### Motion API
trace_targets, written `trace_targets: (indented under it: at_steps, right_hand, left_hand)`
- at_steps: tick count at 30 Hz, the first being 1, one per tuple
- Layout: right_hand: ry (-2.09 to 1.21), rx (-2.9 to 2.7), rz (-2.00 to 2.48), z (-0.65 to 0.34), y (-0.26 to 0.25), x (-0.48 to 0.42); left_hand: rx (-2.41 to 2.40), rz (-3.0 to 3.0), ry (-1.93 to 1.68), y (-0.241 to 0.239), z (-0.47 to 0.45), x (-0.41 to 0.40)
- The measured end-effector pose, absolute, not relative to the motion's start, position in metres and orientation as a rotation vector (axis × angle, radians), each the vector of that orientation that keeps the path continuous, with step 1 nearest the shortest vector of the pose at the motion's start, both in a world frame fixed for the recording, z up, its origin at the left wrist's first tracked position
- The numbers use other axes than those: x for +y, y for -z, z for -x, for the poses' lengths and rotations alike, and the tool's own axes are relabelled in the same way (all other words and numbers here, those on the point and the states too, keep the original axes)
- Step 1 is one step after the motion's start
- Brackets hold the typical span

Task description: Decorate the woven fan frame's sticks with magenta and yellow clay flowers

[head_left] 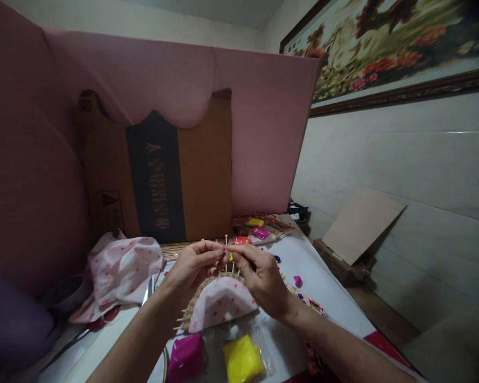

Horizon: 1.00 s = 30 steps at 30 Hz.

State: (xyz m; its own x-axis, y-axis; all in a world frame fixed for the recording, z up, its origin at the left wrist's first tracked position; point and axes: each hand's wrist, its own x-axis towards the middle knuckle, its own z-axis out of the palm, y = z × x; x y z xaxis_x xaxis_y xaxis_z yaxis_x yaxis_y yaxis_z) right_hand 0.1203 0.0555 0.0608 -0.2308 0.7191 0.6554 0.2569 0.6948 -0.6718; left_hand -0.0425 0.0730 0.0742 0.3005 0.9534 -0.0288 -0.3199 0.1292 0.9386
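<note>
Nearest us: one magenta packet [186, 357], one yellow packet [243, 359]. Beyond lies one woven piece [190, 307] bearing one dotted cloth [223, 303]. At its edge our left hand [197, 263] and right hand [262, 276] meet, fingertips bunched; whether they grip anything, we cannot tell. One cardboard panel [205, 181] stands behind.

- Somebody's home, I'd say, with a craft corner going
- Big framed flowery picture [395, 48] on a pale wall [387, 146], pretty homey
- White tabletop [335, 314] loaded with a bright yellow packet [243, 359], dotted cloth [123, 271] and a woven piece [188, 315]
- Cut-up cardboard [205, 175] standing by a pink panel [269, 133], very DIY
</note>
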Motion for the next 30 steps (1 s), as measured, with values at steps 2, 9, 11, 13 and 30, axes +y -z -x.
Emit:
trace_targets:
  at_steps: [2, 9, 11, 13, 30]
  right_hand:
    - [-0.312, -1.925, 0.762, -0.120, -0.056, 0.054]
    - [0.119, -2.158, 0.929, -0.124, -0.040, 0.059]
    - [-0.058, -2.116, 0.879, -0.123, -0.043, 0.057]
    - [-0.379, -1.959, 0.814, -0.120, -0.049, 0.054]
    - [-0.803, -1.449, 0.815, -0.124, -0.059, 0.058]
  left_hand:
    - [0.765, -1.029, -1.076, -0.074, 0.043, 0.073]
    - [0.757, -0.926, -1.105, -0.072, 0.042, 0.073]
    - [0.764, -0.888, -1.158, -0.071, 0.041, 0.074]
    - [0.774, -0.858, -1.196, -0.071, 0.041, 0.074]
    - [1.314, -1.368, -1.332, -0.061, 0.073, 0.105]
